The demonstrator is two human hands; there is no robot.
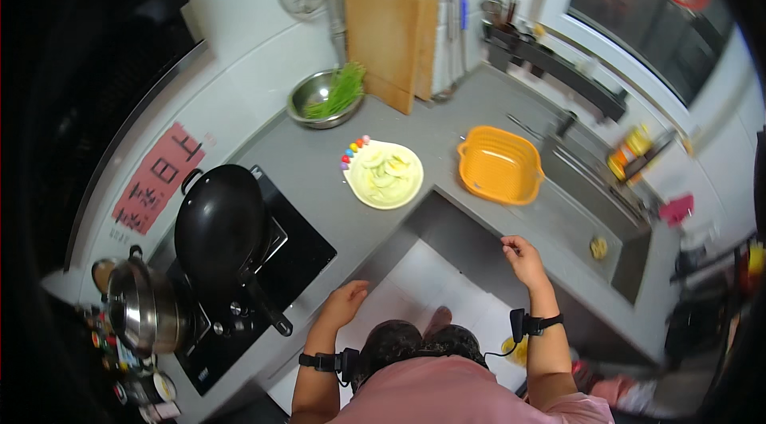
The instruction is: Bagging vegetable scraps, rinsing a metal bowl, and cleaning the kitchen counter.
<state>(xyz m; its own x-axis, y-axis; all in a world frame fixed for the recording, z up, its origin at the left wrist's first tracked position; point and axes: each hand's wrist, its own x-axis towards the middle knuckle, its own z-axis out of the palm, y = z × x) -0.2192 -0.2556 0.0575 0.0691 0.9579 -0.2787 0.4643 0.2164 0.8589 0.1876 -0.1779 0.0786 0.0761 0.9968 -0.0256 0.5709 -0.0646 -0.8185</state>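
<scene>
Near the stove's edge, my left hand (pixel 347 303) hangs in the air with fingers loosely bent, holding nothing. My right hand (pixel 523 256) is likewise free of any object, raised beside the counter edge below an orange plastic basket (pixel 500 167). Left of that basket, a pale plate (pixel 383 174) with coloured beads along one side carries pale green sliced pieces. A steel bowl (pixel 326 98) of long green stalks stands behind the plate. To the left, a black wok (pixel 221 232) is tilted on the black stove (pixel 299 256).
A steel pot (pixel 143 307) stands on the stove's near-left side. Wooden cutting boards (pixel 383 47) lean on the back wall. At right is a sink (pixel 580 208) with a yellowish item (pixel 598 248) in it. An oil bottle (pixel 628 152) stands beyond it.
</scene>
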